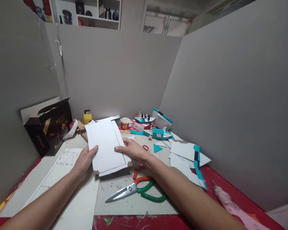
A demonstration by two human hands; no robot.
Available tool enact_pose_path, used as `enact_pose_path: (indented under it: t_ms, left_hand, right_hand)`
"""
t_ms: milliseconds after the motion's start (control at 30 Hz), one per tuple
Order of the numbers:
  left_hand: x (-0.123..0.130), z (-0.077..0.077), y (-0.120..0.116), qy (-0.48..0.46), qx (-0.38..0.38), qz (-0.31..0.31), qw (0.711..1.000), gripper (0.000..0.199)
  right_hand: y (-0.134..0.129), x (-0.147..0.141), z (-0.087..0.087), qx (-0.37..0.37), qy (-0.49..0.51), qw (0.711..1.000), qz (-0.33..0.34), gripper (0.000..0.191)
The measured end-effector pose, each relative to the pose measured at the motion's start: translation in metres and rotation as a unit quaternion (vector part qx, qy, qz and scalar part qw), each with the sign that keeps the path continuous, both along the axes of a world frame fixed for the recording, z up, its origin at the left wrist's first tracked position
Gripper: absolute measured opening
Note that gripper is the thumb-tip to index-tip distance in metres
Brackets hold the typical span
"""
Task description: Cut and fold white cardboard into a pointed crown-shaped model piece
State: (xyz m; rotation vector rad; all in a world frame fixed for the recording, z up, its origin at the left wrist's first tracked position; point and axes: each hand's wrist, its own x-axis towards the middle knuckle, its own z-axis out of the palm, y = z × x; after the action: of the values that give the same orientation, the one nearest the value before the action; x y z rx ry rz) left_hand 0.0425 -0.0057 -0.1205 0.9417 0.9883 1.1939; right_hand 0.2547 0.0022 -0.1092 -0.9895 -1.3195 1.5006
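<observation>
Two or more white cardboard sheets [107,145], stacked a little out of line and with torn brown corners, are held up over the work board. My left hand [85,159] grips their left edge, thumb on top. From the right, my right hand [131,149] pinches the other edge, thumb on the front face and fingers behind. Below the sheets lies a pair of large scissors [131,189] with orange and green handles, blades pointing left. A sheet with drawn lines [64,169] lies under my left forearm.
A black box [50,127] stands at the left, near a yellow jar [87,117]. A paper cup [125,123] and a teal and white model boat [158,133] sit at the back. Cardboard pieces [186,153] lie at the right. Grey panels [110,70] enclose the table.
</observation>
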Motion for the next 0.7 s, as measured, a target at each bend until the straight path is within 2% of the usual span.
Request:
enact_pose_path:
  t_ms: [133,233,333,433,533,600,667,700]
  left_hand:
    - [-0.016,0.014,0.014,0.042,0.006,0.091,0.995,0.033]
    - [-0.038,0.033,0.023,0.093,0.003,0.119,0.989,0.030]
    - [-0.061,0.059,0.022,0.140,0.012,0.102,0.985,0.025]
    - [-0.080,0.079,0.019,0.203,0.038,0.101,0.973,0.042]
    - [-0.097,0.087,0.023,0.348,0.107,0.132,0.922,0.062]
    - [-0.106,0.087,0.028,0.457,0.151,0.152,0.864,0.061]
    - [-0.109,0.088,0.029,0.549,0.162,0.171,0.802,0.055]
    - [-0.107,0.090,0.026,0.580,0.156,0.180,0.779,0.055]
  right_hand:
    - [0.012,0.015,0.003,0.027,-0.013,0.992,-0.121,0.034]
    - [0.021,0.037,0.012,0.037,-0.003,0.982,-0.187,0.024]
    - [0.021,0.055,0.027,0.026,-0.005,0.982,-0.186,0.017]
    - [0.014,0.058,0.039,0.003,-0.015,0.989,-0.146,0.022]
    - [0.005,0.046,0.039,-0.019,-0.018,0.996,-0.086,0.053]
    - [0.003,0.036,0.032,-0.020,-0.020,0.999,-0.036,0.075]
    - [0.005,0.030,0.023,-0.003,-0.061,0.998,0.019,0.083]
    - [0.007,0.028,0.019,0.005,-0.106,0.993,0.043,0.081]
